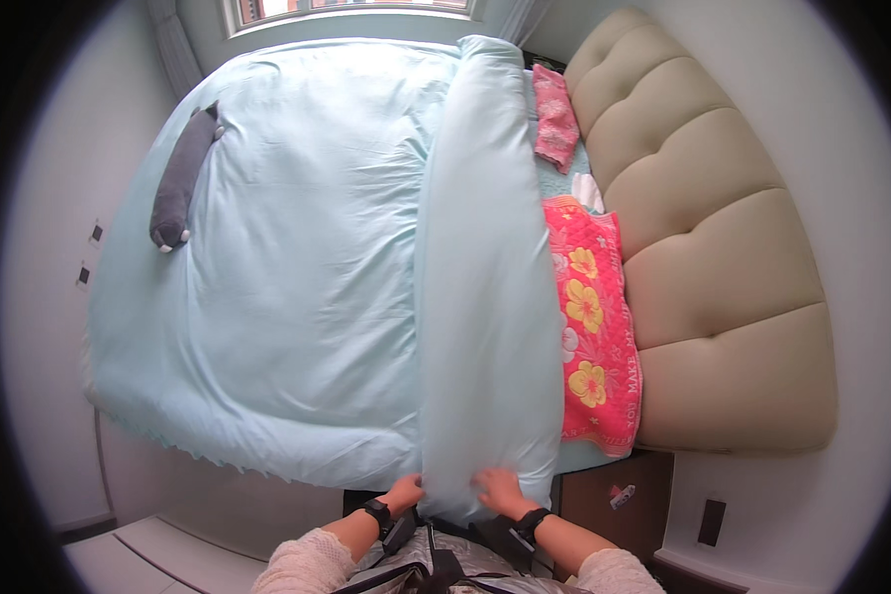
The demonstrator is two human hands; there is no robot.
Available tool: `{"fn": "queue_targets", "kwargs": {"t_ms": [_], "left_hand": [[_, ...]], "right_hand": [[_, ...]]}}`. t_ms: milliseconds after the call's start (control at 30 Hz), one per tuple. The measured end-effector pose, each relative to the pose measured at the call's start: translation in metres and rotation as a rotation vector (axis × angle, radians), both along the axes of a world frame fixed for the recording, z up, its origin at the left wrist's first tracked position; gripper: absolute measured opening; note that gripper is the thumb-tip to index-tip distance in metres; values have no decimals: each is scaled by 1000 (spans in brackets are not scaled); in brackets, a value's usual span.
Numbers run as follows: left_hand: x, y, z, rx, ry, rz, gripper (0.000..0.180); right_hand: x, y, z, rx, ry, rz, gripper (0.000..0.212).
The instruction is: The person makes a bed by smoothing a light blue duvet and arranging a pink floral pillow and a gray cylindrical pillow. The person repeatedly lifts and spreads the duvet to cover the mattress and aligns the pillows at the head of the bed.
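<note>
A pale blue quilt (297,247) covers the bed, its upper end turned back in a long smooth band (485,257) running from the near edge to the window side. At the near end of that band, my left hand (404,493) has its fingers closed at the left edge of the fold, seemingly pinching the cloth. My right hand (502,493) lies over the same end of the band, a little to the right. Its fingertips are smeared by motion, so their grip does not show. Dark bands circle both wrists.
Right of the fold lie a pink towel with yellow flowers (589,327) and a smaller pink patterned pillow (554,119), along a beige padded headboard (713,238). A long grey plush toy (181,183) rests on the quilt's far left. A brown nightstand (643,495) stands near my right arm.
</note>
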State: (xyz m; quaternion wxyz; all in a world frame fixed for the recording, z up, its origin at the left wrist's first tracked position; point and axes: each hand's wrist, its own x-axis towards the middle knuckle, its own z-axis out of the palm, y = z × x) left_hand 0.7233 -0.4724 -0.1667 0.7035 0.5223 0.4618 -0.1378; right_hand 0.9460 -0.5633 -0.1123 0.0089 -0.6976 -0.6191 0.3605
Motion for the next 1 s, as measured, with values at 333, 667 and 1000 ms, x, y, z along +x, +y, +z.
{"fn": "queue_targets", "kwargs": {"t_ms": [333, 667, 1000], "left_hand": [[-92, 17, -1, -153, -32, 486, 27], [-120, 47, 16, -242, -26, 491, 21], [-83, 85, 51, -201, -101, 412, 23]], "right_hand": [[-25, 132, -20, 433, -41, -438, 42], [-121, 30, -44, 6, 433, -366, 31], [26, -31, 27, 340, 186, -895, 28]]}}
